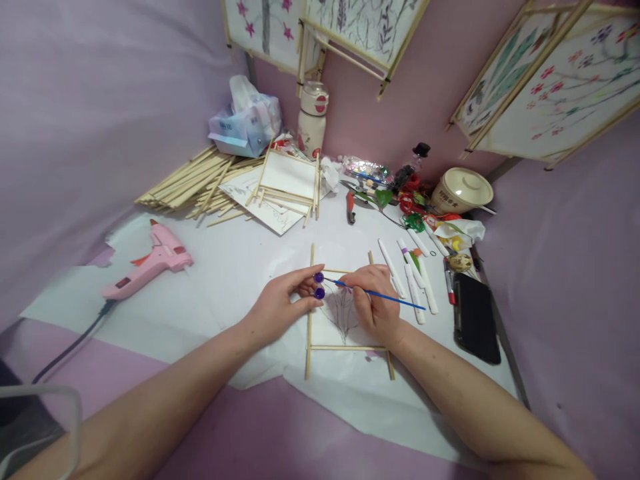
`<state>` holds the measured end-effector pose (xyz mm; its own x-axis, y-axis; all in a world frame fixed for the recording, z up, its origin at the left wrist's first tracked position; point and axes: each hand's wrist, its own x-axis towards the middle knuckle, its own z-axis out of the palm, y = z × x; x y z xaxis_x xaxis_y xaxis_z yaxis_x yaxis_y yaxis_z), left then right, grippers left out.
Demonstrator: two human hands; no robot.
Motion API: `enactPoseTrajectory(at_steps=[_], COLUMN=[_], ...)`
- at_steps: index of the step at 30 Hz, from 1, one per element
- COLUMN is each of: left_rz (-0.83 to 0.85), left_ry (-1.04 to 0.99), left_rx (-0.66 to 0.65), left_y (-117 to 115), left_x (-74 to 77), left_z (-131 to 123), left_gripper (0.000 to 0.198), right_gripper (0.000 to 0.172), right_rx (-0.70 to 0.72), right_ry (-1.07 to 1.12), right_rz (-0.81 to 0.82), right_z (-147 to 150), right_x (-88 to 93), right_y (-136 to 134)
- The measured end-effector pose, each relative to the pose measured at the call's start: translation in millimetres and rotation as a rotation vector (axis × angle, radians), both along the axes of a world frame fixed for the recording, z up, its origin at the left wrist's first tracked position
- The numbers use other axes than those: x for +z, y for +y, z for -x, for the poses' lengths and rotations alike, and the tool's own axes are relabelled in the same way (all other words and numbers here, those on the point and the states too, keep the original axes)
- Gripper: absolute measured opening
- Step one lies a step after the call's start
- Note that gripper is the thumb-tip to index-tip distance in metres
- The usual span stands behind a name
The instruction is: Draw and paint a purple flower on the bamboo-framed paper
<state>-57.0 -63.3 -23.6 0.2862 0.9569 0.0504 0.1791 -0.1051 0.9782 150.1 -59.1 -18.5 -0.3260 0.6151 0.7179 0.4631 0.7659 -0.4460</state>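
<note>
My left hand (285, 300) is closed, thumb and fingers around two small purple paint pots (319, 293) at the left edge of the drawing. In my right hand (377, 300) is a thin blue paintbrush (395, 297), gripped like a pen. Its tip points left and meets the upper pot; whether it dips into the paint is too small to tell. Below both hands lies a white sheet with a line drawing of stems (343, 320), framed by wooden sticks (309, 333). My right hand covers part of the sheet's right side.
A pink glue gun (150, 260) lies at left, its cord trailing forward. Behind are wooden sticks (185, 183), a tissue pack (247, 123), a bottle (313, 123) and another framed sheet (290, 175). White markers (393, 267), a black phone (476, 320) and a lidded bowl (463, 191) occupy the right.
</note>
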Motion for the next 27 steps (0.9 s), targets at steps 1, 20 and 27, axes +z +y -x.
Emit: enactPoseTrajectory(at_steps=[1,20,27], left_rz=[-0.003,0.015,0.14], left_ry=[0.0,-0.029,-0.285], left_rx=[0.0,0.018,0.138], left_y=[0.2,0.2,4.8], left_x=[-0.2,0.3,1.4], left_z=[0.0,-0.9,0.6], left_gripper=[0.057,0.057,0.062], right_gripper=[0.02,0.02,0.023], right_rx=[0.0,-0.007,-0.076], right_ry=[0.011,0.036,0.416], right_rz=[-0.004,-0.014,0.361], right_z=[-0.1,-1.8,1.5], right_x=[-0.4,0.9,-1.8], right_y=[-0.2,0.4,2.5])
